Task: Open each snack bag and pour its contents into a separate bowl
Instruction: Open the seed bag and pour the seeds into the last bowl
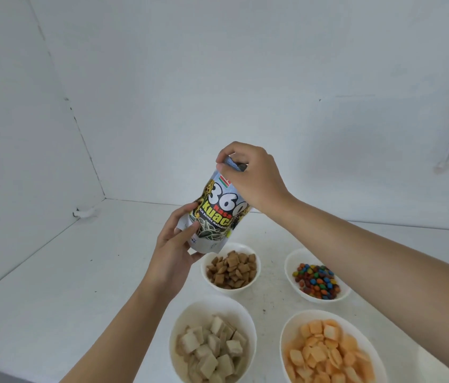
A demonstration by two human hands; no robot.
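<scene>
A pale, glossy snack bag [219, 214] printed with a large "360", yellow "Kuaci" lettering and striped sunflower seeds is held in the air, leaning slightly. The left hand [175, 250] wraps its fingers round the lower part. The right hand [251, 175] pinches the crimped top edge. Just below the left hand sits a white bowl [204, 270] of brown pillow snacks.

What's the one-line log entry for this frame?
left hand holds sunflower seed bag base | right hand pinches bag top | four bowls hold snacks
</scene>
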